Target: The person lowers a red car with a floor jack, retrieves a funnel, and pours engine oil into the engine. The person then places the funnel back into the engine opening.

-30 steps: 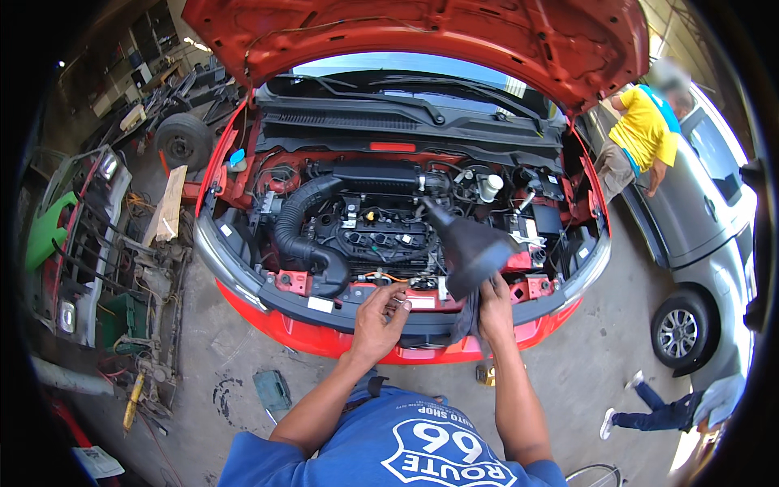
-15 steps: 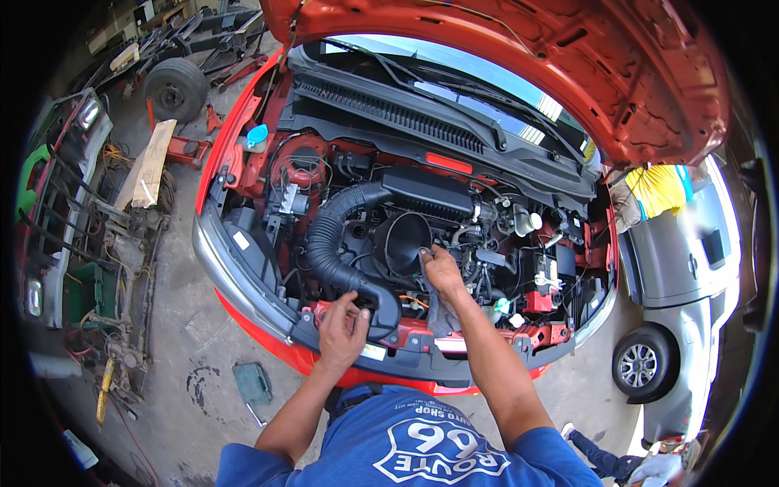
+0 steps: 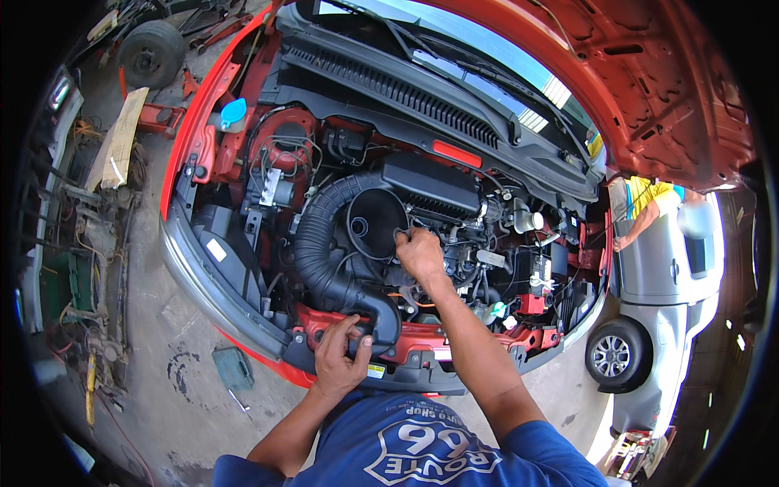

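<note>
My right hand (image 3: 420,253) is closed on the rim of a wide black funnel (image 3: 383,217). The funnel sits over the engine, inside the bend of a ribbed black air intake hose (image 3: 312,243). Its mouth faces up, and the hole at its bottom shows; where its spout ends is hidden. Beside the smooth lower end of the intake hose, my left hand (image 3: 341,357) rests at the red front crossmember (image 3: 320,318), holding nothing, with fingers bent and apart. A black engine cover (image 3: 430,183) lies just beyond the funnel.
The raised red hood (image 3: 649,97) hangs at the upper right. A battery (image 3: 535,280) stands right of the engine, a blue-capped reservoir (image 3: 233,112) far left. Another person in yellow (image 3: 641,199) leans in from the right, near a silver vehicle (image 3: 657,276). A green case (image 3: 234,368) lies on the floor.
My right hand has shifted the funnel left and tipped it, so its inside and bottom hole now show. My left hand stays near the hose's lower end. The view has moved closer.
</note>
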Available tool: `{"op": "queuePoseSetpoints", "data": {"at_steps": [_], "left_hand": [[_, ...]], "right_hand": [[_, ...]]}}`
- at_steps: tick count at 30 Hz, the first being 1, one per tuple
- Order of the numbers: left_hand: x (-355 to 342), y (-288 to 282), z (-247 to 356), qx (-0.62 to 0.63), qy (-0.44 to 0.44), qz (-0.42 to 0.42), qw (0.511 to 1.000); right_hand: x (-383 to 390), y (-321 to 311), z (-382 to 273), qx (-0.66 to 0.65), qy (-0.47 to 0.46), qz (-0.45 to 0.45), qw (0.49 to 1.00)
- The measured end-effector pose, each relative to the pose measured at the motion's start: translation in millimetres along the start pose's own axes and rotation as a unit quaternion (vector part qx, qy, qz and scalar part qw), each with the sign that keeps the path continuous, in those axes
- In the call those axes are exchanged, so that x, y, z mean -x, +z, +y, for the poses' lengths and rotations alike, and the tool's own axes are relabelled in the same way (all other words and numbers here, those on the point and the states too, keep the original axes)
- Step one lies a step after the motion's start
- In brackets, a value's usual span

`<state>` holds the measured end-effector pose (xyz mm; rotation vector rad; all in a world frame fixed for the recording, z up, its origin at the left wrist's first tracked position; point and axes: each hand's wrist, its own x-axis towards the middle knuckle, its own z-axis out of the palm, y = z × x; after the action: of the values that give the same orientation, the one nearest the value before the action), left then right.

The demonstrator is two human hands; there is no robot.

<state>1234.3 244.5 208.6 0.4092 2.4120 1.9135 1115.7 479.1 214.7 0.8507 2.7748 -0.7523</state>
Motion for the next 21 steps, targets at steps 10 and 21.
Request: {"op": "queuePoseSetpoints", "data": {"at_steps": [10,21], "left_hand": [[-68,-15,6,0.008,-0.014,0.082,0.996],[-189,-12,-40,-0.179,-0.003,0.001,0.984]], "right_hand": [[-4,2,2,0.036,0.025,-0.008,0.999],[-12,24,3,0.078,-0.017,-0.078,0.994]]}}
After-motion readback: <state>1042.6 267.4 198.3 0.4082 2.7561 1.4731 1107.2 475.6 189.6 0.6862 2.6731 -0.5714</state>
